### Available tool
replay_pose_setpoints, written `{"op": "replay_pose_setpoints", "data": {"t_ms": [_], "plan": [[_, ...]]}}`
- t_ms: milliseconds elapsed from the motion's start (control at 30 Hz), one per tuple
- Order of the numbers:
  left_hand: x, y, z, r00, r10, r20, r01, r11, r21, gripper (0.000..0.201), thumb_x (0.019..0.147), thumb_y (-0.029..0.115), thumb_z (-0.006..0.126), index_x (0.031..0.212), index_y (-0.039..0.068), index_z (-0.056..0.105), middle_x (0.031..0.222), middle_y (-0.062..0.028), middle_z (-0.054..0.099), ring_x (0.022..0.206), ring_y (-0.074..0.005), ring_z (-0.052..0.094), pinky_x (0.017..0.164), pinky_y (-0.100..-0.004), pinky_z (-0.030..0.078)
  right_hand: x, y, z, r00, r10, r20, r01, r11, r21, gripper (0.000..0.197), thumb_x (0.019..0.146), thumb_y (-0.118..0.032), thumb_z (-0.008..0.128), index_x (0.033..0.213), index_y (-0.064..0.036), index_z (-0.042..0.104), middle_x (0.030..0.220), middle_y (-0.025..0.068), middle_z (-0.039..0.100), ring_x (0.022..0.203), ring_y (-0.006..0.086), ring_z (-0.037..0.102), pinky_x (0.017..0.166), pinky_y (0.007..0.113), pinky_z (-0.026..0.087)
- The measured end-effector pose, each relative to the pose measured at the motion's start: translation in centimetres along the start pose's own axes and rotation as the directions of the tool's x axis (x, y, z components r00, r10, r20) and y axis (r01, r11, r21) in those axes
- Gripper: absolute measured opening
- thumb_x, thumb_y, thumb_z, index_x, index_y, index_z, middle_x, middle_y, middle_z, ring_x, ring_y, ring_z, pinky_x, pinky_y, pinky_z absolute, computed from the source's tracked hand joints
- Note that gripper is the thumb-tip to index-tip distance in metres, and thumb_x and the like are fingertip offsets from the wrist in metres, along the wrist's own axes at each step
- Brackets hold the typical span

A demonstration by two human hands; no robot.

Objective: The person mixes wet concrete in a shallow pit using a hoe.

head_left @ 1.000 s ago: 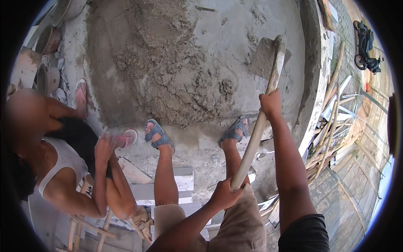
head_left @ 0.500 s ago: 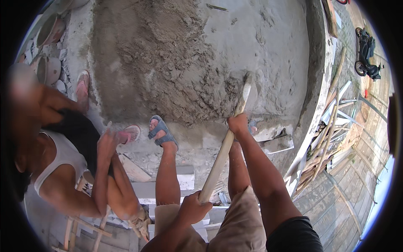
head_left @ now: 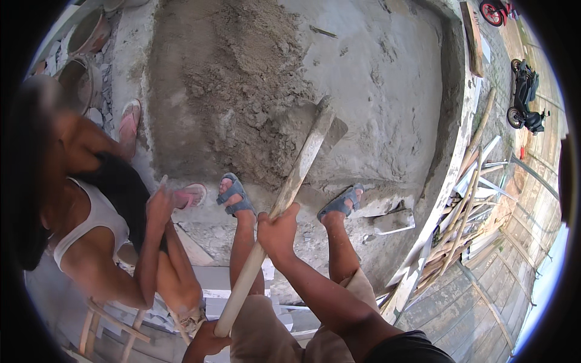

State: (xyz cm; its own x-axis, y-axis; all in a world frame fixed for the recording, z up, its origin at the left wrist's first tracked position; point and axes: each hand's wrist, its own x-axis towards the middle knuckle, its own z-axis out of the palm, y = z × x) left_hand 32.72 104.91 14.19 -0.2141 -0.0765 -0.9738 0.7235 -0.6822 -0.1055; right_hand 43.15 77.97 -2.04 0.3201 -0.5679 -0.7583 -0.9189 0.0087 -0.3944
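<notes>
A long wooden-handled hoe point(head_left: 301, 166) slants from my lap up into the mixing area. My left hand point(head_left: 207, 339) is closed round the lower end of its handle. Further up, my right hand point(head_left: 277, 234) grips the handle near the middle. The grey hoe blade point(head_left: 336, 134) shows partly behind the head end of the handle, at the edge of the heap. Brown-grey mortar point(head_left: 248, 91) lies in a rough, crumbly heap left of the blade. To the right spreads smoother wet mortar point(head_left: 387, 91).
Another person point(head_left: 91, 242) in a white top sits close on my left. My sandalled feet point(head_left: 341, 202) stand at the near concrete edge. Buckets point(head_left: 89, 30) sit at far left. A low wall point(head_left: 451, 109), a pile of poles point(head_left: 463, 212) and a black motorbike point(head_left: 523, 94) are right.
The hoe has swung leftward, its handle end now lower and further left. Both hands moved left and down with it. The blade now sits at the heap's edge.
</notes>
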Motion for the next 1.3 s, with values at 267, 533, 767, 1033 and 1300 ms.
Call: {"op": "replay_pose_setpoints", "data": {"t_ms": [267,533,767,1033,1300], "plan": [[4.4,3.5,4.0,0.848,0.529,-0.031,-0.528,0.848,0.041,0.035,0.068,0.013,0.074,0.098,-0.001,0.063,0.076,-0.0045,0.061,0.075,-0.0156,0.06,0.068,-0.0335,0.05,3.1,-2.3,-5.2,0.977,-0.198,-0.081,0.197,0.98,-0.015,0.045,0.078,-0.011,0.065,0.109,0.0051,0.035,0.087,0.0301,0.059,0.082,0.0474,0.062,0.075,0.049,0.048],[12.9,19.1,19.5,0.832,0.453,0.32,-0.21,0.791,-0.575,0.017,0.074,0.015,0.063,0.078,0.0,0.055,0.057,-0.0048,0.052,0.041,-0.0134,0.047,0.039,-0.0309,0.037,23.1,-0.1,-15.7,0.971,-0.192,-0.14,0.067,0.787,-0.614,0.048,0.076,-0.016,0.061,0.113,0.0081,0.042,0.1,0.0321,0.064,0.097,0.0464,0.063,0.086,0.048,0.051],[14.3,19.6,14.4,0.893,0.368,0.259,-0.195,0.836,-0.513,0.013,0.076,0.012,0.059,0.078,0.0,0.053,0.054,-0.004,0.049,0.039,-0.013,0.046,0.039,-0.0309,0.037,26.6,6.7,-10.8,0.99,-0.028,-0.138,-0.062,0.793,-0.606,0.049,0.072,-0.018,0.062,0.11,0.0114,0.05,0.108,0.032,0.062,0.103,0.0421,0.063,0.089,0.044,0.051],[4.9,15.3,5.8,0.962,0.27,0.025,-0.239,0.888,-0.394,0.009,0.075,0.001,0.056,0.082,0.0,0.053,0.057,-0.0052,0.049,0.041,-0.0135,0.046,0.038,-0.0291,0.036,18.8,2.9,-0.6,0.999,-0.043,0.025,0.049,0.959,-0.279,0.055,0.074,-0.018,0.065,0.113,0.0121,0.041,0.104,0.0332,0.063,0.099,0.0458,0.063,0.087,0.046,0.051],[-1.0,-0.3,1.8,0.964,-0.21,0.164,0.23,0.345,-0.91,0.033,0.075,0.011,0.074,0.102,0.002,0.057,0.064,-0.0076,0.058,0.052,-0.022,0.058,0.05,-0.0372,0.05,1.9,-5.2,1.5,0.982,-0.043,0.186,0.056,0.996,-0.067,0.046,0.08,-0.017,0.065,0.107,0.0053,0.035,0.092,0.0352,0.061,0.088,0.049,0.063,0.081,0.05,0.05]]}}
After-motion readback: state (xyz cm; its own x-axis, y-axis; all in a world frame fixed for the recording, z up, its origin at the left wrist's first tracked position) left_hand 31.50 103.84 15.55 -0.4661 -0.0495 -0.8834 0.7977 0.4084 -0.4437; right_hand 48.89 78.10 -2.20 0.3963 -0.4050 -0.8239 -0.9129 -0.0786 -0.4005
